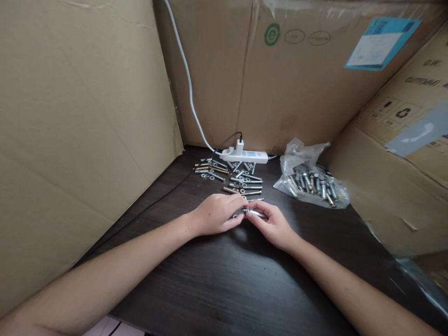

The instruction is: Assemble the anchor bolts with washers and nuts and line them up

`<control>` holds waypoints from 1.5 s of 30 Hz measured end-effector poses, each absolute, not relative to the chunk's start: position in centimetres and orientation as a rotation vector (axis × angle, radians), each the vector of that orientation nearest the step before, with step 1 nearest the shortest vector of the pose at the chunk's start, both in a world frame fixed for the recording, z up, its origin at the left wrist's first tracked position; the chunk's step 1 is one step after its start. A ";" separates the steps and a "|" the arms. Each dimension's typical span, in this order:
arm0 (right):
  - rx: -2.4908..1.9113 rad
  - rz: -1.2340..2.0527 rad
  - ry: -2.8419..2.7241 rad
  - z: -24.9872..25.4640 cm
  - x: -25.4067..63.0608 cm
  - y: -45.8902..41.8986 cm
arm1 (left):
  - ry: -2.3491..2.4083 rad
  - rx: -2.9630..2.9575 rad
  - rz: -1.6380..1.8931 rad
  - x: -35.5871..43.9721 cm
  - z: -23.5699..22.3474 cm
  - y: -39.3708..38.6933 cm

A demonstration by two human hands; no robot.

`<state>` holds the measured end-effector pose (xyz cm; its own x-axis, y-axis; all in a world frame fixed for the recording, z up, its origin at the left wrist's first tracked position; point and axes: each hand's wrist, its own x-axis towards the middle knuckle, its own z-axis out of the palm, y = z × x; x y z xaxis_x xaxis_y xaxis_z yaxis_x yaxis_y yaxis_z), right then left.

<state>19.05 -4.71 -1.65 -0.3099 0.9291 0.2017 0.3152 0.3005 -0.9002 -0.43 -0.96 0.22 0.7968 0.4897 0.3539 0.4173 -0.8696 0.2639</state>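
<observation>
My left hand and my right hand meet in the middle of the dark wooden table. Between their fingertips lies a silver metal bolt, horizontal just above the tabletop. My right hand's fingers are curled round the bolt's right part. My left hand pinches its left end, where a small nut or washer seems to sit. Just behind the hands lies a spread of several loose bolts, nuts and washers.
A clear plastic bag holding several bolts lies at the right rear. A white power strip with a white cord and a plugged-in black cable sits at the back. Large cardboard boxes wall the table on the left, rear and right.
</observation>
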 end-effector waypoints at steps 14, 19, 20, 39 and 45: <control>-1.053 1.012 -1.795 -1.6 19.2 -4.5 | 0.722 2.784 0.638 -0.6 0.4 -0.8; -1.057 1.013 -1.782 -1.5 19.2 -4.5 | 0.755 2.740 0.621 -0.6 0.5 -0.8; -1.054 1.012 -1.779 -1.4 19.2 -4.5 | 0.756 2.736 0.620 -0.6 0.5 -0.8; -1.091 1.006 -1.726 -1.6 19.5 -4.2 | 0.720 2.656 0.671 -0.9 0.7 -0.7; -1.168 0.941 -1.619 -1.7 19.3 -4.1 | 0.726 2.680 0.529 -0.9 0.9 -0.4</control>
<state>19.35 -4.12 -1.65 -0.1477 0.9619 0.2302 0.2760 0.2636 -0.9243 -0.95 -0.39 0.89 0.8029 0.5334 0.2662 0.4173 -0.8218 0.3878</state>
